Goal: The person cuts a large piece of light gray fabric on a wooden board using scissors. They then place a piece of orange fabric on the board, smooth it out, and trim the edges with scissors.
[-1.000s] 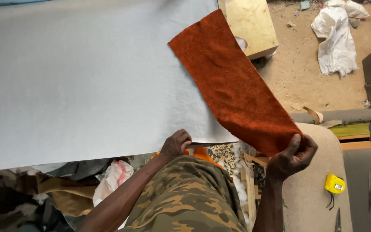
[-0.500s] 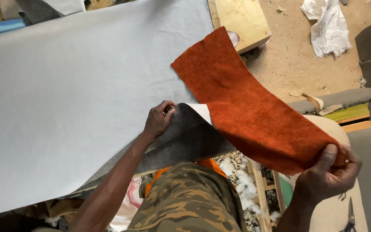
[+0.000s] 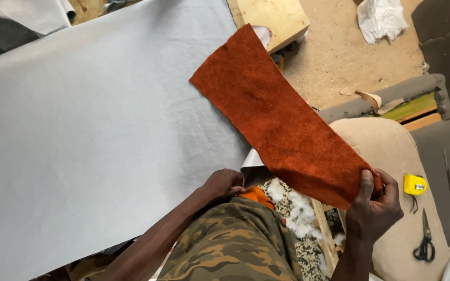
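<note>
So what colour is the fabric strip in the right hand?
Rust orange, with a suede-like nap: the fabric strip, pinched by the right hand, shows best in the head view.

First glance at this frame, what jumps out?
The rust-orange strip of suede-like fabric stands out most, running diagonally across the middle, its near end pinched by the right hand. Under it a large pale grey sheet fills the left side, with the left hand gripping its near edge, which is folded up. At the right, a yellow tape measure and black scissors lie on a beige cushion.
</note>
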